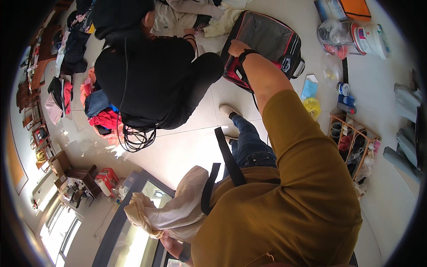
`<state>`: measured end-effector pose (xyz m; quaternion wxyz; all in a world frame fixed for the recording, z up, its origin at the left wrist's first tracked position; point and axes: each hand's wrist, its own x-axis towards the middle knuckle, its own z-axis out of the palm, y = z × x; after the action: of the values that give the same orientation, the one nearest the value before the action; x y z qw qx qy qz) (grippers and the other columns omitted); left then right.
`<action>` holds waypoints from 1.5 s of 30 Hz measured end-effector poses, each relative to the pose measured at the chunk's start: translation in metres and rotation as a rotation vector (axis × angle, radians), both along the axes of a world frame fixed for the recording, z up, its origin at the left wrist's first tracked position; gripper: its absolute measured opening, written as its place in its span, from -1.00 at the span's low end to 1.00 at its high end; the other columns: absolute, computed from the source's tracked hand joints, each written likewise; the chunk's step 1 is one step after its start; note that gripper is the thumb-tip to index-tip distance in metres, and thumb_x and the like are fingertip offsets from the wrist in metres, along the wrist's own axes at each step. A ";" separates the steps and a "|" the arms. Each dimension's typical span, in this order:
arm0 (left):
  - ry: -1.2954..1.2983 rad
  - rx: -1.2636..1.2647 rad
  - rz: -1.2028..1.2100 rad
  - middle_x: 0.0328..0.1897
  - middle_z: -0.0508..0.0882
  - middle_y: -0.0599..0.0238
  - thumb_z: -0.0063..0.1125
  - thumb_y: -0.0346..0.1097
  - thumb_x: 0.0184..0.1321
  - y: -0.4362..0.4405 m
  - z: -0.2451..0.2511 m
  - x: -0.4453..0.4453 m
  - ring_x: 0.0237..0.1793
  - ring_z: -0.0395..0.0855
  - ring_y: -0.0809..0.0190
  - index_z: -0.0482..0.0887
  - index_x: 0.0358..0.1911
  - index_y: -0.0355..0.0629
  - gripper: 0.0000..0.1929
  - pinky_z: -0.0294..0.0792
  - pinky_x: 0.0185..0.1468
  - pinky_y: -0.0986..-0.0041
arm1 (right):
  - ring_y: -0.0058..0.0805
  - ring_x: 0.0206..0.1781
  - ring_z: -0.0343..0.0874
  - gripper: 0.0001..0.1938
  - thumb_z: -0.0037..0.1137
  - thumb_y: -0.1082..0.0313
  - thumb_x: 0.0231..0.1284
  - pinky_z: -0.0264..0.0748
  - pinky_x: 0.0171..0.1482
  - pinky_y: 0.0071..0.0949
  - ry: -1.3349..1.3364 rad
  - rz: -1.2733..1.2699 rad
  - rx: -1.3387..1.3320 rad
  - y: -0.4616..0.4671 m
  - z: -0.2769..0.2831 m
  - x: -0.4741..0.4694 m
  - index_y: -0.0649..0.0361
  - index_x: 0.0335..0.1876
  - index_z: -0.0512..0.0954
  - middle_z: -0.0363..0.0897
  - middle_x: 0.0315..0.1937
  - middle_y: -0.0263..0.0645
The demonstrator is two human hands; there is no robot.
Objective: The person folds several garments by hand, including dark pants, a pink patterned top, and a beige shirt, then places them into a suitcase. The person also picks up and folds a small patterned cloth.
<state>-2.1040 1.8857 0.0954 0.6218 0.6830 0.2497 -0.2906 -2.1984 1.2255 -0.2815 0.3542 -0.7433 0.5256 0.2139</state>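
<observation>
My right hand point(237, 49), with a dark band at the wrist, grips the near edge of a black bag point(295, 50) with red trim and a clear plastic panel point(267, 35). The bag lies on the floor. Low in the view, my left hand point(171, 244) holds a bunched cream cloth garment point(166, 217), which hides most of the fingers. Beside the bag, a person in black point(150, 80) crouches, and that person's hand point(189, 32) is at a heap of pale clothes point(173, 18). A cream garment point(223, 21) touches the bag's far left side.
Colourful clothes point(105, 116) lie behind the crouching person, near coiled black cable point(138, 138). To the right are a white bucket point(373, 41), a blue packet point(309, 87), a yellow plastic bag point(312, 107) and a shoe rack point(345, 143). A glass-topped cabinet point(143, 177) stands lower left.
</observation>
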 end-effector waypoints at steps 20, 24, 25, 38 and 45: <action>0.148 0.075 -0.099 0.26 0.43 0.12 0.23 -0.31 -0.03 0.028 -0.028 0.031 0.20 0.41 0.07 0.24 0.29 -0.25 -0.27 0.21 0.29 0.24 | -0.14 -0.33 0.63 -0.83 0.02 0.34 -0.08 0.55 -0.27 -0.15 -0.070 0.682 -0.365 0.032 -0.117 -0.084 0.23 -0.57 0.60 0.60 -0.46 -0.02; 0.082 0.010 -0.049 0.27 0.42 0.13 0.24 -0.32 -0.04 0.005 -0.022 0.015 0.20 0.41 0.07 0.23 0.30 -0.25 -0.25 0.21 0.29 0.24 | -0.10 -0.37 0.62 -0.89 0.09 0.37 -0.15 0.57 -0.30 -0.16 -0.043 0.706 -0.300 0.096 -0.133 -0.164 0.18 -0.59 0.62 0.60 -0.51 -0.09; 0.067 -0.007 -0.040 0.27 0.42 0.13 0.24 -0.33 -0.04 0.000 -0.021 0.010 0.20 0.41 0.07 0.23 0.30 -0.24 -0.25 0.21 0.29 0.24 | -0.14 -0.39 0.63 -0.90 0.10 0.37 -0.14 0.57 -0.30 -0.20 -0.017 0.750 -0.272 0.109 -0.136 -0.182 0.18 -0.57 0.62 0.61 -0.52 -0.11; -0.091 -0.154 0.083 0.30 0.39 0.14 0.27 -0.40 -0.08 0.066 -0.002 -0.043 0.21 0.40 0.10 0.16 0.34 -0.23 -0.18 0.20 0.31 0.25 | -0.62 -0.63 0.37 -0.41 0.05 0.40 0.10 0.27 -0.58 -0.56 -0.697 -0.134 0.469 0.082 0.106 -0.019 0.18 0.31 0.22 0.46 -0.58 -0.28; -0.224 -0.016 0.126 0.10 0.53 0.06 0.31 -0.29 -0.11 0.148 -0.006 -0.050 0.04 0.51 0.12 0.37 0.13 -0.46 -0.32 0.30 0.19 0.27 | -0.55 -0.49 0.59 -0.67 0.01 0.25 0.28 0.50 -0.42 -0.50 -0.271 0.729 0.633 0.223 0.241 0.029 0.25 0.07 0.47 0.62 -0.45 -0.26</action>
<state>-2.1536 2.0335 0.0893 0.6681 0.6893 0.2188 -0.1749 -2.1689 1.4487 -0.0405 0.5297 -0.7556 0.0904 0.3744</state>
